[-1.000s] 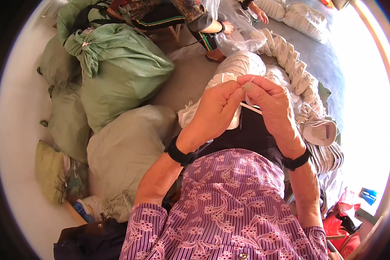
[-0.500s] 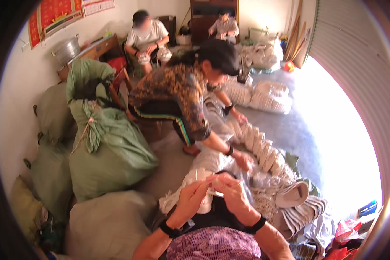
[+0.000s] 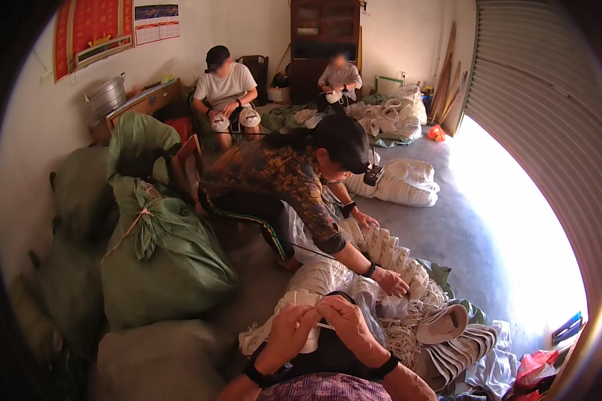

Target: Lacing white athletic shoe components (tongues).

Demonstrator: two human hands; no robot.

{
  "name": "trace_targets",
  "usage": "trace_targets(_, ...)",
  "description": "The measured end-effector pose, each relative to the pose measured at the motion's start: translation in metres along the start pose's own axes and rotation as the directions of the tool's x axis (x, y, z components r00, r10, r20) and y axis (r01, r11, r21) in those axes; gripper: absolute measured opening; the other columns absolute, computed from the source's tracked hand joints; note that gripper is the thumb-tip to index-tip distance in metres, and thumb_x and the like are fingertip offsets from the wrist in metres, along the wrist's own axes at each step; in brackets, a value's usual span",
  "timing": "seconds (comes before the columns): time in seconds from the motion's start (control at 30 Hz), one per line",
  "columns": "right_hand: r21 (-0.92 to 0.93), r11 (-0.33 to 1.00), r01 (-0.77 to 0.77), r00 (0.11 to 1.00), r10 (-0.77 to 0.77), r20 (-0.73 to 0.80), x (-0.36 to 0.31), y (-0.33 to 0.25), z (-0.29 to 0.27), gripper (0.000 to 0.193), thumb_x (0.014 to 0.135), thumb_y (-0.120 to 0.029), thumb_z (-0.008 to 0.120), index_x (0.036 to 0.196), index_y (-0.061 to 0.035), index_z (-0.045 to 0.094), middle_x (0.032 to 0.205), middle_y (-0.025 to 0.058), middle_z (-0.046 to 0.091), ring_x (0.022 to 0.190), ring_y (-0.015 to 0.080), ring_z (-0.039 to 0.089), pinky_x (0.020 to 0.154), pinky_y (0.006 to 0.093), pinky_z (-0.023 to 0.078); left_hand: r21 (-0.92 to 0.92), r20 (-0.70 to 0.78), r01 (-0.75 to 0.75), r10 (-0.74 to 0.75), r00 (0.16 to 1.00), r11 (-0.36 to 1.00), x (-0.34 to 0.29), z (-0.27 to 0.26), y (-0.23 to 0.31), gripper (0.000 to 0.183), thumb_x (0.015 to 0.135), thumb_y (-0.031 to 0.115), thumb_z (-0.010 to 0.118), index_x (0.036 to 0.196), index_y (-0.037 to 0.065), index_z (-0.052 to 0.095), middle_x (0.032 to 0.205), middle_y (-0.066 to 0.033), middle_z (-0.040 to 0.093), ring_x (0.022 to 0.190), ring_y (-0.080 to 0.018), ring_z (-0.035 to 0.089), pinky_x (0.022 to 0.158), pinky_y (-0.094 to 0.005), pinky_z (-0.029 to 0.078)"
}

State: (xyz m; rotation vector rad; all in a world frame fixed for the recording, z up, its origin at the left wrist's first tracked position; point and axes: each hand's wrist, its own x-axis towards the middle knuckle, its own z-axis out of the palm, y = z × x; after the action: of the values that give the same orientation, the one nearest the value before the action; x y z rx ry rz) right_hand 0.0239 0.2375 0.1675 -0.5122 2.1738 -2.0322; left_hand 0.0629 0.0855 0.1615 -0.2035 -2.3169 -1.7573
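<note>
My left hand (image 3: 289, 334) and my right hand (image 3: 349, 327) meet above my lap, fingertips pinched together. Between them runs a thin white strand that looks like a shoelace (image 3: 325, 326); its ends are hidden by my fingers. Just below the hands rests a white shoe (image 3: 310, 343), partly covered by my left hand. Beyond it lies a row of white shoes (image 3: 321, 275) under clear plastic. To the right, a pile of loose cream laces (image 3: 403, 329) sits beside a cream shoe (image 3: 443, 325).
A co-worker (image 3: 274, 184) leans in from the left, one hand (image 3: 389, 282) on a row of shoes (image 3: 388, 250). Stacked soles (image 3: 458, 351) lie at right. Green sacks (image 3: 164, 267) stand at left. Two seated people (image 3: 224, 90) handle shoes at the back, near a bundle (image 3: 408, 182).
The view has tipped up, showing more of the back of the room. My hands have come closer together at the fingertips. The co-worker's near hand has shifted right along the shoe row.
</note>
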Motion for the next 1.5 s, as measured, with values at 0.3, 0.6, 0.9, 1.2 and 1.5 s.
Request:
trace_targets(0.3,-0.406,0.870,0.280,0.958,-0.225,0.177,-0.003,0.005,0.004,0.014,0.083,-0.015,0.063,0.088,-0.0032,0.068,0.081,0.0137,0.063,0.078,0.0318,0.062,0.069,0.0376,0.050,0.014,0.026,0.183,-0.184,0.983,0.983,0.007,-0.021,-0.005,0.025,0.087,0.024,0.065,0.086,-0.001,0.065,0.069,-0.0080,0.065,0.062,-0.0090,0.059,0.056,-0.0263,0.046)
trace_targets(0.6,-0.460,0.847,0.267,0.958,-0.180,0.225,-0.003,0.000,0.001,0.014,0.085,-0.018,0.062,0.086,-0.0054,0.068,0.076,0.0120,0.062,0.073,0.0307,0.062,0.065,0.0374,0.050,0.046,0.126,0.189,-0.193,0.973,0.981,0.005,-0.023,-0.009,0.022,0.090,0.022,0.066,0.088,0.000,0.066,0.071,0.0009,0.061,0.064,-0.0034,0.053,0.056,-0.0205,0.044)
trace_targets(0.9,-0.427,0.867,0.257,0.955,-0.161,0.247,-0.002,0.003,0.003,0.014,0.086,-0.018,0.061,0.087,-0.0055,0.068,0.077,0.0123,0.063,0.073,0.0308,0.062,0.065,0.0373,0.049,0.033,0.165,0.214,-0.216,0.962,0.976,0.005,-0.030,-0.003,0.019,0.090,0.019,0.064,0.086,0.000,0.065,0.072,0.0004,0.062,0.063,-0.0037,0.053,0.055,-0.0201,0.044)
trace_targets(1.2,-0.439,0.850,0.292,0.947,-0.192,0.257,-0.006,0.002,0.005,0.016,0.087,-0.018,0.058,0.092,-0.0050,0.067,0.077,0.0133,0.063,0.074,0.0325,0.061,0.066,0.0391,0.048,0.002,0.195,0.187,-0.184,0.964,0.982,0.009,-0.036,-0.003,0.020,0.091,0.018,0.062,0.088,-0.001,0.065,0.071,0.0002,0.062,0.063,-0.0035,0.052,0.056,-0.0203,0.044)
trace_targets(1.5,-0.438,0.838,0.325,0.939,-0.233,0.252,0.000,-0.011,0.008,0.013,0.085,-0.015,0.060,0.084,-0.0030,0.064,0.072,0.0127,0.060,0.070,0.0311,0.059,0.065,0.0382,0.048,-0.558,0.437,0.479,-0.251,0.864,0.677,0.011,-0.036,-0.021,0.017,0.091,0.020,0.063,0.092,0.004,0.059,0.077,-0.0009,0.060,0.064,-0.0076,0.057,0.062,-0.0203,0.047)
